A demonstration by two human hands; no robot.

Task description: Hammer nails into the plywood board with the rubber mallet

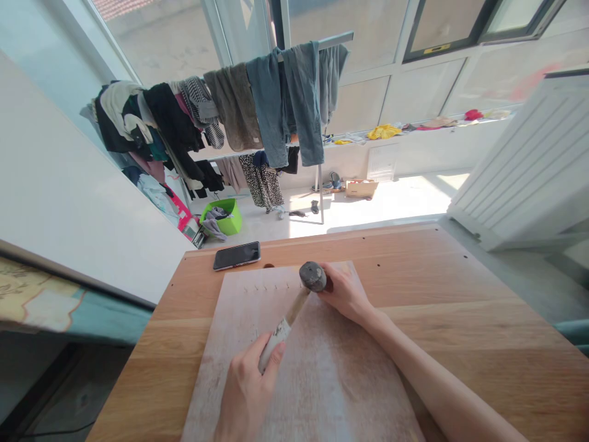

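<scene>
The left hand's fingers wrap a blunt grey-headed hammer with a pale handle, angled toward one o'clock. There, the right hand curls behind the head, fingertips hidden; its hold cannot be told. Toward eleven o'clock, about five thin metal nails already stand in the pale reddish-brown board; the row's far end is hidden, so what remains is unclear. Beyond lies a black rectangular phone.
</scene>
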